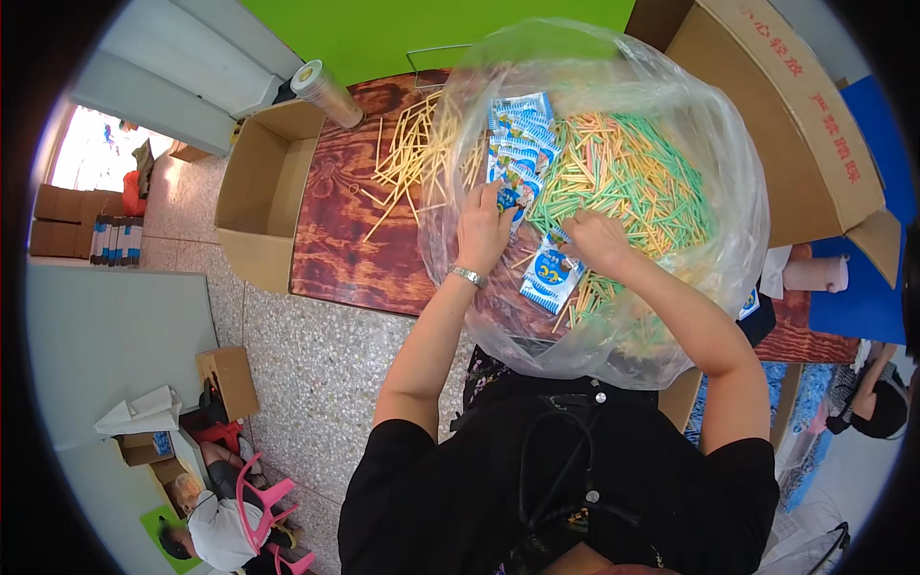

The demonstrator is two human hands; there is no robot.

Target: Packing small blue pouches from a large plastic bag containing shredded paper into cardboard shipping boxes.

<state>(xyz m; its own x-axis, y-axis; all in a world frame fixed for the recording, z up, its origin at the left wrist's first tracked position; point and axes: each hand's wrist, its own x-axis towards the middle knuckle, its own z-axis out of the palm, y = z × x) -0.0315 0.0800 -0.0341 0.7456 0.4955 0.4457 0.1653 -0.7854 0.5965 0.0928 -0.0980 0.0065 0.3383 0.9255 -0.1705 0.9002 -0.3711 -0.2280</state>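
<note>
A large clear plastic bag [736, 168] lies spread open on the table, holding a heap of thin green, pink and yellow sticks [637, 172]. Overlapping blue and white packets [522, 129] form a column along the heap's left side. At its lower end, my left hand [484, 230] has thumb and forefinger closed on a packet [512, 199]. My right hand [596, 241] is closed, its fingertips bent down at the heap's near edge. Another blue and white packet [553, 274] lies just below those fingertips. Whatever they pinch is hidden.
Pale yellow sticks [407, 158] lie scattered on the red-brown table [350, 235]. An open cardboard box [273, 172] and a lidded tumbler [328, 94] stand left. A large carton [738, 105] and a pink cup [815, 274] are right. Someone sits by a pink chair [251, 508] lower left.
</note>
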